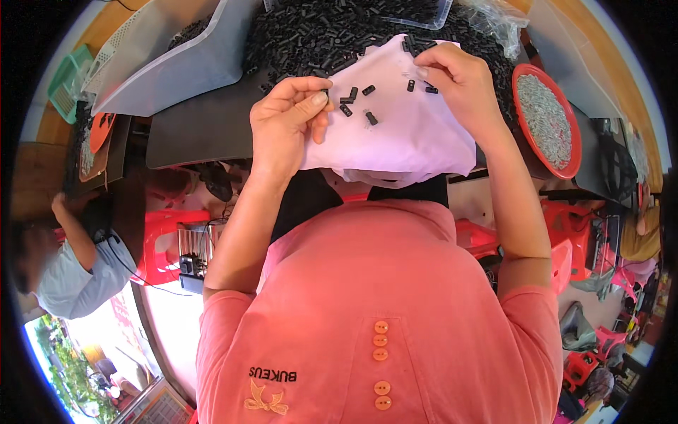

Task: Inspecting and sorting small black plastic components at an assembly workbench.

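A pale lilac cloth lies over the near table edge and hangs toward my lap. On it are several small black rectangular pieces, some showing holes. My left hand is closed over the cloth's left side, with a small black piece pinched between thumb and fingers. At the cloth's far right, my right hand has thumb and index finger pressed together. Whatever may be in that pinch is too small to tell. Two of the black pieces lie just below its fingertips.
A big heap of black pieces covers the far table. A grey plastic bin stands left, and a red tray of small silvery parts sits right. Clear plastic bags lie behind. Another person is at far left.
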Demonstrator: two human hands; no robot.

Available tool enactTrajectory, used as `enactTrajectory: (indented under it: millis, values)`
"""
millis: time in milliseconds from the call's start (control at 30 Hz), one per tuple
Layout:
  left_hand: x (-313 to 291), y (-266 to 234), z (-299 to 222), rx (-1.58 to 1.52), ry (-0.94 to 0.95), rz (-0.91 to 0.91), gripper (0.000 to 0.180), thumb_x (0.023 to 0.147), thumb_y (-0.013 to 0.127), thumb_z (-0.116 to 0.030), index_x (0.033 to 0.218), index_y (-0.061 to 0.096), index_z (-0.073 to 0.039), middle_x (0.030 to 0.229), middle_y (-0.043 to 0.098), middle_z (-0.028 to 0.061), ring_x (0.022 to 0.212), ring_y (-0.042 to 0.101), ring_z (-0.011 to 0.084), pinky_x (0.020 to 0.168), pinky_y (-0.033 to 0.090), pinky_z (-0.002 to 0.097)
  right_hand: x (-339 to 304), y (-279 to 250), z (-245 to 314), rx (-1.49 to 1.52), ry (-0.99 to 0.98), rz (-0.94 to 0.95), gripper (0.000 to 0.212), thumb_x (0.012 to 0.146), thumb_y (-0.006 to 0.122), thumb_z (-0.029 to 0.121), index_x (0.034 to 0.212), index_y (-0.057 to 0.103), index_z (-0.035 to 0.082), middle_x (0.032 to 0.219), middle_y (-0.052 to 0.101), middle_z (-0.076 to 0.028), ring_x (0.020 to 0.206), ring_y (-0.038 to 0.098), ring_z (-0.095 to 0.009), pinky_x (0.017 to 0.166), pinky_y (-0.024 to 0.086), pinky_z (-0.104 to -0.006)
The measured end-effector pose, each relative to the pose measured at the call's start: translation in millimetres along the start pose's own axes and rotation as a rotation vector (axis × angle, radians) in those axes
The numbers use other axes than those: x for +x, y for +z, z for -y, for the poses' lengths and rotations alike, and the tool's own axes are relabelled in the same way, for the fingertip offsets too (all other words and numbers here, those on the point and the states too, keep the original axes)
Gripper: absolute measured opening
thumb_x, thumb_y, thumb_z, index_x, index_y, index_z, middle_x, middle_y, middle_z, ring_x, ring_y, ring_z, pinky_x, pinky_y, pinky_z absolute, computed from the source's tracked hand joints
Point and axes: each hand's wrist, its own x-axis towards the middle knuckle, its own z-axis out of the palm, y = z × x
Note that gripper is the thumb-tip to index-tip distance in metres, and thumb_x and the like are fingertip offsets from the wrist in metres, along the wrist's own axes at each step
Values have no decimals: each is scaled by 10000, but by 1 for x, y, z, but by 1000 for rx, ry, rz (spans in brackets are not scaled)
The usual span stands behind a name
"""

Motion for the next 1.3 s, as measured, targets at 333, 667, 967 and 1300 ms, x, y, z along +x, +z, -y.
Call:
enactTrajectory:
  millis: [333, 667, 967, 1300]
  values:
    - [-3, 0, 0, -34, 13, -5, 156, 902, 611, 7, 1046, 636, 62, 833, 659, 112, 577, 556, 116, 488, 432, 227, 31, 27, 9, -113, -201, 204, 113, 796, 583, 125, 849, 678, 94, 853, 653, -75, 767, 649, -296, 667, 500, -411]
    - [-2, -4, -1, -164, 30, -15, 178, 900, 604, 28, 1068, 630, 85, 831, 661, 127, 605, 580, 131, 485, 450, 238, 21, 44, 24, -107, -388, 307, 112, 770, 613, 36, 871, 643, 72, 811, 603, -58, 796, 609, -270, 706, 474, -355]
    - [-5, -5, 4, -54, 60, 20, 157, 894, 616, 24, 1043, 655, 52, 804, 651, 96, 594, 555, 106, 492, 425, 221, 53, 48, 2, -330, -285, 186, 141, 769, 605, 90, 869, 706, 97, 881, 660, -83, 828, 651, -311, 732, 507, -442]
    - [-9, -2, 2, 109, 44, 28, 152, 899, 639, -19, 1044, 676, 8, 793, 656, 39, 629, 562, 54, 494, 425, 184, 92, 65, 8, -416, -126, 433, 292, 773, 689, 174, 1048, 685, 77, 1003, 666, -89, 920, 646, -287, 786, 511, -407]
